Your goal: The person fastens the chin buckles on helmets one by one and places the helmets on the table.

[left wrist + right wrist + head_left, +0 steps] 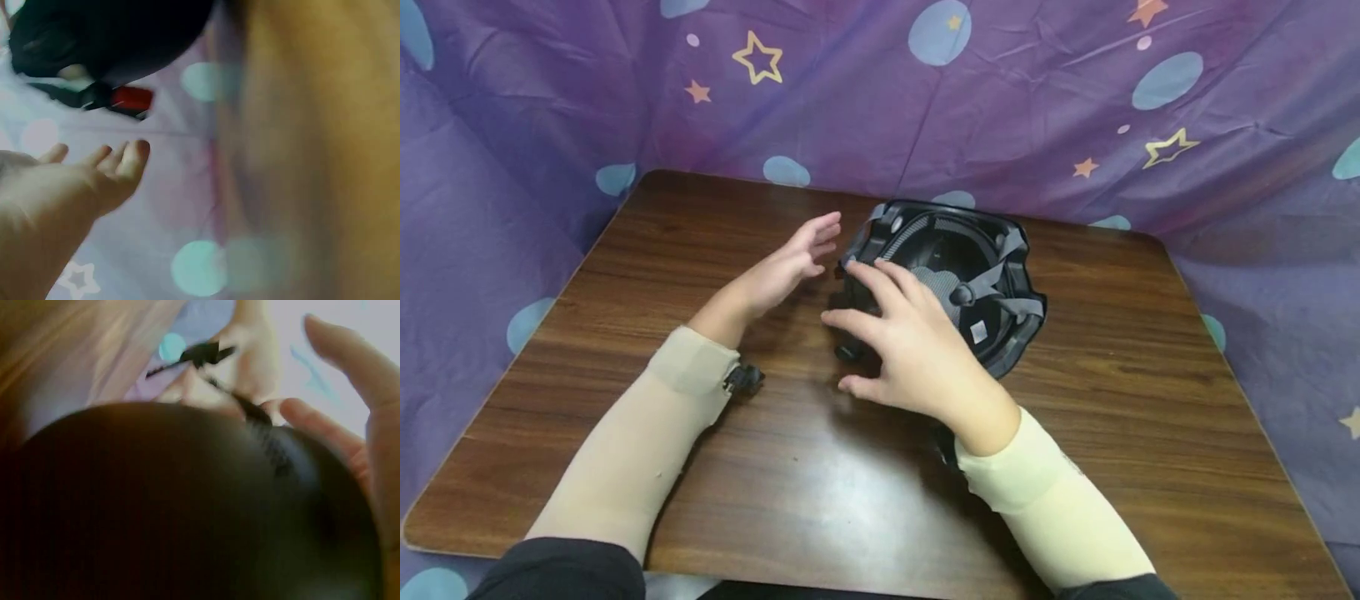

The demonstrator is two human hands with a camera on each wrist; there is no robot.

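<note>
A black helmet [943, 250] lies upside down on the table, its grey padding and grey straps [992, 279] showing inside. To its left, my left hand [781, 271] is held apart from it, fingers extended. My right hand [917, 350] spreads over the helmet's near left side with slightly bent fingers; whether they touch it is unclear. In the left wrist view, a black buckle with a red part [132, 98] hangs by the helmet's blurred shell [112, 37]. The right wrist view shows a dark strap with a clip [203, 353] beyond the shell [200, 506].
The brown wooden table [760, 483] has a purple curtain [842, 108] with stars and dots behind and beside it. A small black device [744, 380] sits on my left wrist. Inside the helmet is a white label [978, 332].
</note>
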